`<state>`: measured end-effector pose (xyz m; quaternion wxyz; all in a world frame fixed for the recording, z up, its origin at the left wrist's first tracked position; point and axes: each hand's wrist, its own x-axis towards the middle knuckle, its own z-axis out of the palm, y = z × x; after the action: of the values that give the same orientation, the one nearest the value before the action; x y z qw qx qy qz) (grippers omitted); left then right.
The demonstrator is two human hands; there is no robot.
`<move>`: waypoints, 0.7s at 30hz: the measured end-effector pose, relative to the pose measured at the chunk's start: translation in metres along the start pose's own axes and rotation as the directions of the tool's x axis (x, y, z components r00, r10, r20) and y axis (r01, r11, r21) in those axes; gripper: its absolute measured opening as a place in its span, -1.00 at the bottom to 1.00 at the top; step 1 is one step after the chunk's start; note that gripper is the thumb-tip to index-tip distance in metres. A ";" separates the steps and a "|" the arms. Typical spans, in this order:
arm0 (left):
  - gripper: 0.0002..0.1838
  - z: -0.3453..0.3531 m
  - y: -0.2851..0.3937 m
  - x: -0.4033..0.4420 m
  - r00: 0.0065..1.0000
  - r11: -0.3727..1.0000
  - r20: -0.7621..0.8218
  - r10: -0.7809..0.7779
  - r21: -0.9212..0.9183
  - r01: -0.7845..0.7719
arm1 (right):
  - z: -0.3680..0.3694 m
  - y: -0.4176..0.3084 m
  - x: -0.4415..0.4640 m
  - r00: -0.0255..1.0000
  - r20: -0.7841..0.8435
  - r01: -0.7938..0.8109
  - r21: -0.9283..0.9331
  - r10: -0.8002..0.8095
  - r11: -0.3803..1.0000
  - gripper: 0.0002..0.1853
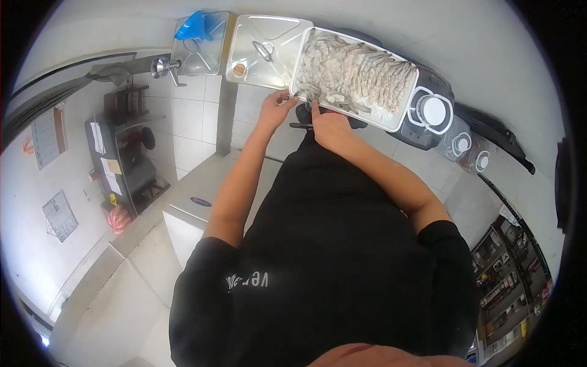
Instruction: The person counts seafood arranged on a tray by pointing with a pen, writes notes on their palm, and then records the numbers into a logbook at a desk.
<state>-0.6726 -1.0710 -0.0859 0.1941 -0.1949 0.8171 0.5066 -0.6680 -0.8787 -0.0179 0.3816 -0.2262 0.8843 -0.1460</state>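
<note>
A white rectangular tray [391, 124] holds many greyish pieces that look like raw shrimp [367, 70], loosely heaped at its left end and laid in tight rows at its right. At the tray's near left corner, my left hand [275, 111] pinches a small grey shrimp [307, 94] between thumb and fingers. My right hand [332, 128] is closed on the same shrimp from the other side, its index finger reaching up to it. Part of the shrimp is hidden by the fingertips.
Left of the tray stand two square metal tins [269, 40] [214, 58], one bearing a blue funnel [194, 27]. A metal grinder part [165, 67] lies beyond. Large plastic jugs [433, 111] line the right. A white chest freezer [195, 199] is at my left.
</note>
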 end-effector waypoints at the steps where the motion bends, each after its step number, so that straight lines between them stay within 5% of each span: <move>1: -0.65 -0.001 0.005 -0.001 1.000 1.000 0.000 0.001 0.001 -0.001 | 0.008 0.002 0.002 0.997 -0.070 0.014 0.001 -0.014 1.000 -0.29; 9: -0.59 0.001 -0.007 0.007 0.999 0.998 -0.011 0.035 0.060 -0.035 | 0.012 0.006 0.002 0.988 -0.154 0.027 0.028 -0.023 0.999 -0.25; 13: -0.47 0.006 -0.002 0.008 0.997 0.994 -0.050 0.057 0.099 -0.052 | 0.002 0.002 -0.002 0.999 -0.034 0.015 -0.002 -0.015 1.000 -0.26; 21: -0.21 0.011 0.014 0.007 0.998 0.888 -0.010 0.063 0.457 -0.052 | 0.001 0.006 -0.008 0.997 -0.074 0.002 0.014 -0.001 1.000 -0.25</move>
<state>-0.6840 -1.0566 -0.0835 0.2095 -0.1258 0.9209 0.3036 -0.6642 -0.8696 -0.0163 0.3500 -0.2187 0.8965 -0.1609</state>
